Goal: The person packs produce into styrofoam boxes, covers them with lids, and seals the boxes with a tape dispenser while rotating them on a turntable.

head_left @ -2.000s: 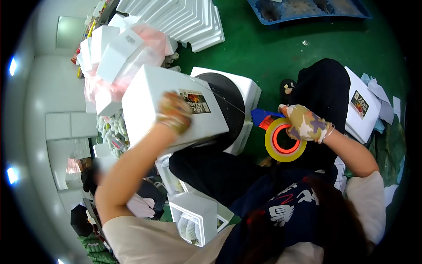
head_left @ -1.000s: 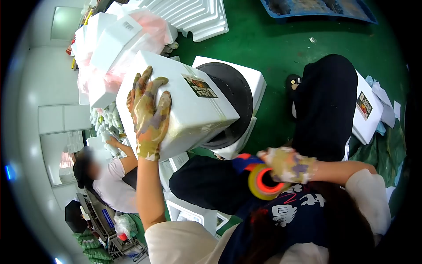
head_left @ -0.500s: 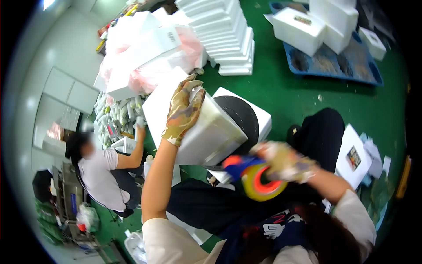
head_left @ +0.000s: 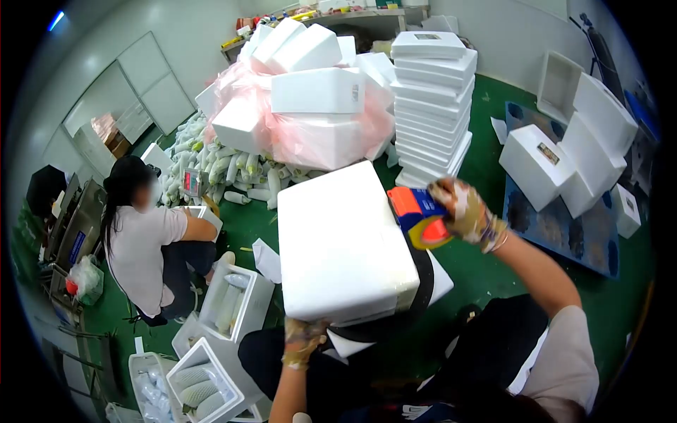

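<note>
A white foam box [head_left: 345, 240] stands in front of me on a round black turntable [head_left: 423, 275], which rests on another white foam piece [head_left: 440, 280]. My left hand [head_left: 305, 343], in a patterned work glove, holds the box at its near left bottom corner; the fingertips are partly hidden beneath it. My right hand [head_left: 467, 211], gloved too, is closed round a tape dispenser [head_left: 421, 209] in orange and blue with a yellow roll of tape. The dispenser is against or just beside the right side of the box; I cannot tell whether it touches.
A person [head_left: 151, 247] crouches at left beside a heap of wrapped produce [head_left: 211, 166]. Foam boxes in pink plastic [head_left: 317, 141] and a stack of foam lids [head_left: 431, 106] stand behind. Filled foam boxes [head_left: 236, 310] are at lower left. A blue pallet [head_left: 557, 229] lies at right.
My view has tilted up. My left hand has gone from the box's upper face to its near bottom corner. My right hand has carried the tape dispenser from the near side to the right side.
</note>
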`<state>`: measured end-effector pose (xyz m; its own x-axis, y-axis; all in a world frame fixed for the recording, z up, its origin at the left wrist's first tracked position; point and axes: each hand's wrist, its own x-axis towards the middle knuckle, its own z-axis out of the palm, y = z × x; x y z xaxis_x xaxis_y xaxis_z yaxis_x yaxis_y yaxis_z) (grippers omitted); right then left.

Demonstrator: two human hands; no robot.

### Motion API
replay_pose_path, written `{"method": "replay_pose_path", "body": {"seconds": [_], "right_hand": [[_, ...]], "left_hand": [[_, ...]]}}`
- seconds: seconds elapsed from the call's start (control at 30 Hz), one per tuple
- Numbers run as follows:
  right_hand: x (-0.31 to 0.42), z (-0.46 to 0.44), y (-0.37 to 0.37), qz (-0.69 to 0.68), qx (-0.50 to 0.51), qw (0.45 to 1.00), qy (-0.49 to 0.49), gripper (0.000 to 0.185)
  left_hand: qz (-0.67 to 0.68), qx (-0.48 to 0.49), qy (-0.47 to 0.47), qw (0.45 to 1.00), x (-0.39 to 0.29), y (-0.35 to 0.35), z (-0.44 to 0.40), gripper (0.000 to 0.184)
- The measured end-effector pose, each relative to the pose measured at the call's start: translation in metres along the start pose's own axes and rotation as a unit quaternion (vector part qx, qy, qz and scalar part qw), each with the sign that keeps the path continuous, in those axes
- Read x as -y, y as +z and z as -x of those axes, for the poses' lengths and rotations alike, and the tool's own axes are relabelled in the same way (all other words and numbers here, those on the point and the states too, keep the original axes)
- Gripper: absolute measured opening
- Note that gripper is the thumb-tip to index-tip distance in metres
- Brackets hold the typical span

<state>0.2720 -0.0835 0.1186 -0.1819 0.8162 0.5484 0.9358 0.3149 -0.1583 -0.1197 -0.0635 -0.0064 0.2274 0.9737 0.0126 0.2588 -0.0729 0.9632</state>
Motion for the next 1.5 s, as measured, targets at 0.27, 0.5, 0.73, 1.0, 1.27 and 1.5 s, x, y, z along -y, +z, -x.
{"method": "replay_pose_path", "body": {"seconds": [0.27,0.5,0.73,1.0,1.27,1.5], "right_hand": [[-0.005,-0.009,0.038,-0.117,-0.158,0.977,0.080,0.053],[-0.101,-0.055,0.119,-0.216,0.132,0.922,0.294,0.065],[-0.136,-0.029,0.200,-0.236,0.243,0.883,0.325,0.067],[-0.109,-0.025,0.144,-0.236,0.308,0.876,0.285,0.065],[-0.045,0.179,0.051,-0.291,0.342,0.864,0.227,0.062],[-0.026,0.248,-0.001,-0.287,0.307,0.822,0.383,0.063]], "left_hand": [[-0.201,-0.185,0.323,0.906,-0.066,-0.003,-0.060,0.035],[-0.440,-0.076,0.065,0.892,-0.135,0.003,-0.204,0.069],[-0.481,0.030,0.322,0.815,-0.110,0.032,-0.159,0.052],[-0.346,0.519,0.463,0.629,-0.140,0.110,-0.079,0.061],[-0.462,0.393,0.416,0.677,-0.153,0.151,-0.070,0.049],[-0.492,0.238,0.218,0.809,-0.137,0.224,-0.179,0.029]]}}
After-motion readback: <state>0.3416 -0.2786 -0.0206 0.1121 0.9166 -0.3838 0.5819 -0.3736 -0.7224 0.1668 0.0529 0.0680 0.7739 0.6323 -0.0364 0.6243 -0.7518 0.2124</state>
